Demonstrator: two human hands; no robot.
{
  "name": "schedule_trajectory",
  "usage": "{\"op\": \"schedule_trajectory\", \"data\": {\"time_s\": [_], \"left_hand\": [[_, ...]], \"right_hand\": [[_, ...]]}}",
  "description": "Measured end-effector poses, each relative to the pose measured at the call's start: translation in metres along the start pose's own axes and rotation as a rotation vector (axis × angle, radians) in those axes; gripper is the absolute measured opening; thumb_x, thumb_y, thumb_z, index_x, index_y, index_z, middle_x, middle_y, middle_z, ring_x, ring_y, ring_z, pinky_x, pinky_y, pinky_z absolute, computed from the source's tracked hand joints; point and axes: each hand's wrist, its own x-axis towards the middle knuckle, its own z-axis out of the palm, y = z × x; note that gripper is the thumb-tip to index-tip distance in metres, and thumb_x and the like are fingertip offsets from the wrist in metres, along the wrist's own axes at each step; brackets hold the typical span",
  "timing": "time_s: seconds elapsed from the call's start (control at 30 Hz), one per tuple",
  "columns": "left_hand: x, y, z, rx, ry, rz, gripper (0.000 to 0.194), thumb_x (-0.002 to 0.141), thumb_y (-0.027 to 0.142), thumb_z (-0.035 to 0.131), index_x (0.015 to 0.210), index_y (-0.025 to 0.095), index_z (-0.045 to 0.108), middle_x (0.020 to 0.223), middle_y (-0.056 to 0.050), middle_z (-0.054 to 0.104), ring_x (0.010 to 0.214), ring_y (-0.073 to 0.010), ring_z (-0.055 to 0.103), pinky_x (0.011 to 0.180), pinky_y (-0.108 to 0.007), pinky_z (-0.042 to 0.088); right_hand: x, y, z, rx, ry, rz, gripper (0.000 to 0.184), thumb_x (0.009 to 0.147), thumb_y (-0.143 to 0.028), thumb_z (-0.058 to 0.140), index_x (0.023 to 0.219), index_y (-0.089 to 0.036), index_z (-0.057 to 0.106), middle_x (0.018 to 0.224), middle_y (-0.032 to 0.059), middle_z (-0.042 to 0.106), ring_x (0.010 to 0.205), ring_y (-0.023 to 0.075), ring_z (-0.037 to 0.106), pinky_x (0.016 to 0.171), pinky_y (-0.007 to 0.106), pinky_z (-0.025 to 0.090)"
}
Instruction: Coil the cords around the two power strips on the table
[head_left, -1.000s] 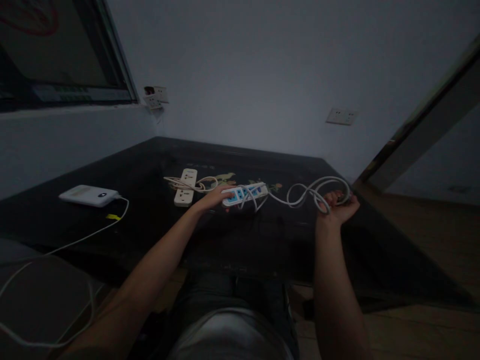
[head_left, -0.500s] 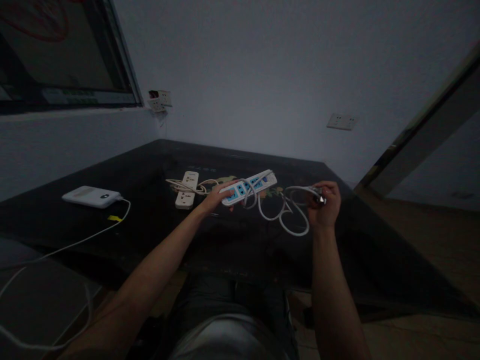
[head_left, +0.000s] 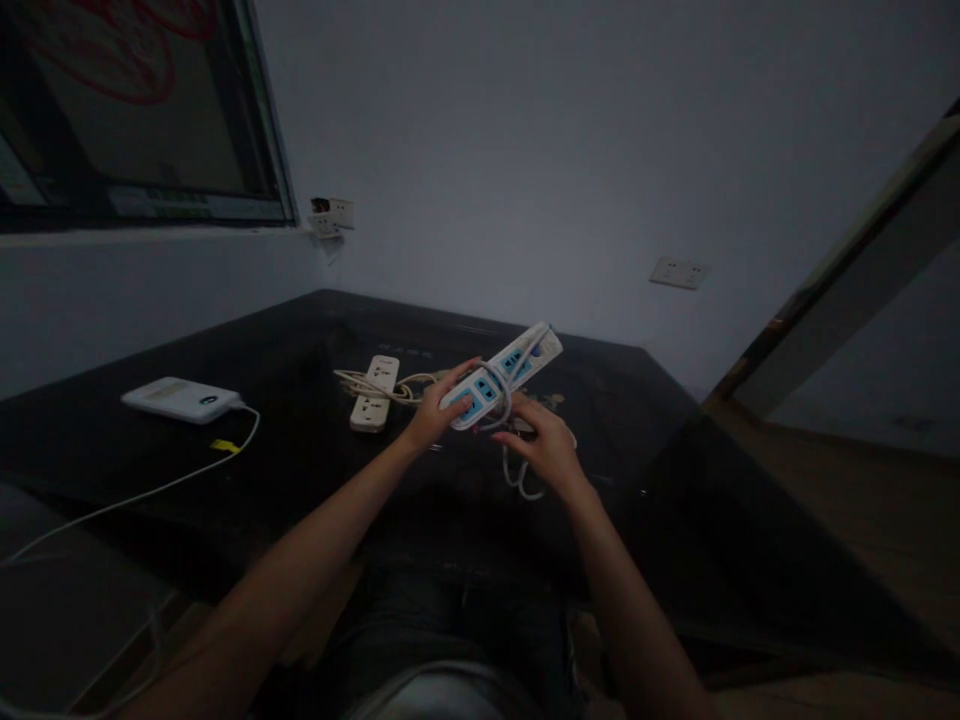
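A white power strip with blue sockets (head_left: 484, 387) is tilted up above the table, its far end pointing right and away. My left hand (head_left: 437, 405) is closed round its near end, thumb on top. A grey-white power cord (head_left: 504, 405) is looped round the strip's middle. Just below the strip, my right hand (head_left: 541, 436) is closed on the cord, fingers close to the strip's underside. Part of the cord hangs in a loop under the right hand. The plug end is mostly hidden by that hand.
Left of my left hand lies a cream power strip (head_left: 373, 412) with its cord wound round it. A white power bank (head_left: 180, 398) with a cable (head_left: 150, 492) and a yellow tag (head_left: 224, 446) lie further left. The dark table (head_left: 442, 535) meets the wall behind; wall sockets (head_left: 679, 272) are at right.
My right hand has moved left with the cord, from the right side of the table to beneath the strip. My left hand has tilted the strip's far end upward.
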Motion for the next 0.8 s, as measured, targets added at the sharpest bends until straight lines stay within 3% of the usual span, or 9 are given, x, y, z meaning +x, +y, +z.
{"op": "schedule_trajectory", "data": {"time_s": [0.13, 0.27, 0.37, 0.53, 0.67, 0.8], "left_hand": [[0.0, 0.0, 0.002, 0.103, 0.02, 0.024, 0.073, 0.077, 0.044, 0.063, 0.14, 0.017, 0.039, 0.129, -0.015, 0.056, 0.087, -0.024, 0.064, 0.066, -0.029, 0.053], [0.003, -0.001, 0.001, 0.321, 0.091, 0.122, 0.066, 0.078, 0.04, 0.061, 0.137, 0.017, 0.042, 0.136, -0.013, 0.051, 0.114, -0.0282, 0.055, 0.091, -0.035, 0.046], [0.004, -0.003, -0.001, 0.544, 0.103, 0.096, 0.064, 0.076, 0.035, 0.062, 0.134, 0.017, 0.042, 0.128, -0.012, 0.057, 0.11, -0.0276, 0.057, 0.093, -0.036, 0.043], [0.003, -0.006, -0.006, 0.808, -0.013, -0.026, 0.051, 0.074, 0.033, 0.063, 0.123, 0.023, 0.053, 0.11, -0.009, 0.066, 0.093, -0.0276, 0.064, 0.082, -0.036, 0.046], [0.004, -0.007, -0.013, 0.723, -0.124, -0.02, 0.046, 0.068, 0.029, 0.067, 0.114, 0.025, 0.062, 0.106, -0.007, 0.069, 0.095, -0.0269, 0.064, 0.083, -0.033, 0.046], [0.005, -0.002, -0.016, 0.602, -0.346, -0.008, 0.04, 0.069, 0.03, 0.067, 0.108, 0.023, 0.067, 0.106, -0.006, 0.07, 0.096, -0.0261, 0.064, 0.086, -0.034, 0.046]], "right_hand": [[0.0, 0.004, 0.012, 0.026, 0.08, 0.026, 0.017, 0.082, -0.035, 0.061, 0.093, -0.024, 0.068, 0.097, 0.0081, 0.07, 0.094, 0.0267, 0.062, 0.083, 0.038, 0.046], [0.0, 0.009, 0.006, 0.144, 0.166, 0.065, 0.015, 0.082, -0.033, 0.057, 0.085, -0.022, 0.065, 0.088, 0.0054, 0.069, 0.082, 0.0227, 0.062, 0.074, 0.032, 0.046], [0.001, 0.013, -0.007, 0.109, 0.23, 0.147, 0.017, 0.082, -0.034, 0.055, 0.083, -0.02, 0.064, 0.081, 0.0036, 0.067, 0.074, 0.0197, 0.06, 0.067, 0.028, 0.043], [0.006, 0.022, -0.031, -0.187, 0.279, 0.209, 0.012, 0.079, -0.033, 0.057, 0.08, -0.023, 0.064, 0.077, 0.0024, 0.063, 0.07, 0.018, 0.057, 0.06, 0.026, 0.037], [0.015, 0.02, -0.05, -0.49, 0.263, 0.195, 0.007, 0.079, -0.028, 0.059, 0.081, -0.025, 0.065, 0.08, 0.0034, 0.059, 0.065, 0.0163, 0.051, 0.052, 0.025, 0.026], [0.027, 0.02, -0.069, -0.624, 0.191, 0.174, 0.013, 0.079, -0.025, 0.059, 0.088, -0.027, 0.067, 0.087, 0.0047, 0.059, 0.064, 0.0161, 0.05, 0.05, 0.027, 0.021]]}}
